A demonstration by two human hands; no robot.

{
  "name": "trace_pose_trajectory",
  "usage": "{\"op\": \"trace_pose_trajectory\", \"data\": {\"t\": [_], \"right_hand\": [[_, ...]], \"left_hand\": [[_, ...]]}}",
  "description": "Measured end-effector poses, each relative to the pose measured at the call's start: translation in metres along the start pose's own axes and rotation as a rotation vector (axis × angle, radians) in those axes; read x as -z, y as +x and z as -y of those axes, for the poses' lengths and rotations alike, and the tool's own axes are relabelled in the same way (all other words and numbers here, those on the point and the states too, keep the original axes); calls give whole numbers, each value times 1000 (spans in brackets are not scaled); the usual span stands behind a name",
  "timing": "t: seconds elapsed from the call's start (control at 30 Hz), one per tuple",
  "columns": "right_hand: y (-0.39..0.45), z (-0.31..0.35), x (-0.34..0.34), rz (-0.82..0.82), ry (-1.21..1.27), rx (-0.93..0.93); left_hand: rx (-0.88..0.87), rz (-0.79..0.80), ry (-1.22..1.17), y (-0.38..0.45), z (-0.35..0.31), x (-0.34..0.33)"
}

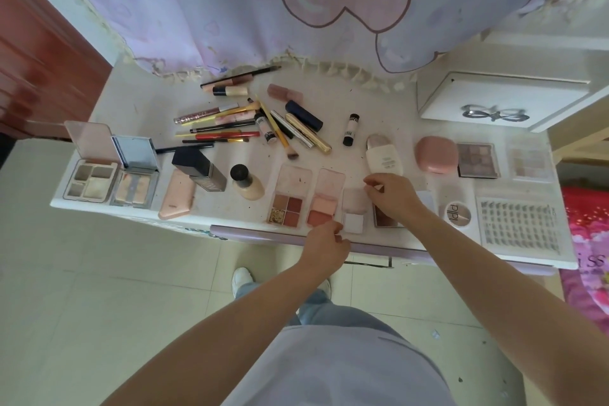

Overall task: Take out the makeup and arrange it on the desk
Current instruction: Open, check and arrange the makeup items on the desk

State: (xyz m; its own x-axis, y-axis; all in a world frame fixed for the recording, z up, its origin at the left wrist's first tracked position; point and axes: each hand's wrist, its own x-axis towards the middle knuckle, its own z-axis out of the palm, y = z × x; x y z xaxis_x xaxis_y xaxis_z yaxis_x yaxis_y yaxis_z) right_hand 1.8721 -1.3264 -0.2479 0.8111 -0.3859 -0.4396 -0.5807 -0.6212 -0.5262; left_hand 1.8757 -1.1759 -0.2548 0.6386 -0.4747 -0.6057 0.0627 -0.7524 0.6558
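Observation:
A small clear compact [353, 212] with a white pan lies open at the front edge of the white desk [131, 109]. My left hand [327, 242] has its fingers curled at the compact's near left corner. My right hand [392, 195] pinches the far right corner of its raised lid. To the left of it lie a two-pan blush palette [324, 204] and a four-pan eyeshadow palette [290, 204], both open. A dark palette [384, 219] is partly hidden under my right hand.
Brushes, pencils and tubes [230, 123] lie loose at the back. Open palettes [90, 181], a black bottle [199, 168] and a foundation bottle [245, 181] fill the left. A white bottle [384, 158], pink compact [435, 155] and lash tray [519, 224] stand right. A white box [501, 102] stands behind.

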Motion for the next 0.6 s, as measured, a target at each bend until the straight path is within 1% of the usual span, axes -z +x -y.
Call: {"op": "trace_pose_trajectory", "data": {"t": [0.1,0.17,0.2,0.27,0.3,0.37,0.47,0.53,0.6], "right_hand": [[-10,-11,7,-59,-120,107],[-16,-26,13,-45,-272,222],[-20,-33,17,7,-408,249],[-25,-46,23,153,-731,226],[-26,-50,24,196,-807,211],[-25,-54,21,191,-819,220],[-24,-52,21,155,-756,270],[-26,-50,22,125,-657,306],[-35,-44,24,104,-515,323]], "left_hand": [[-12,-20,12,-5,1,5],[-36,-39,18,-7,2,9],[-55,-54,24,-7,2,11],[-87,-98,35,-5,3,16],[-103,-112,51,-4,3,18],[-136,-125,88,-2,3,23],[-165,-153,139,-1,1,31],[-177,-170,170,-2,-2,38],[-206,-115,157,-3,-5,45]]}}
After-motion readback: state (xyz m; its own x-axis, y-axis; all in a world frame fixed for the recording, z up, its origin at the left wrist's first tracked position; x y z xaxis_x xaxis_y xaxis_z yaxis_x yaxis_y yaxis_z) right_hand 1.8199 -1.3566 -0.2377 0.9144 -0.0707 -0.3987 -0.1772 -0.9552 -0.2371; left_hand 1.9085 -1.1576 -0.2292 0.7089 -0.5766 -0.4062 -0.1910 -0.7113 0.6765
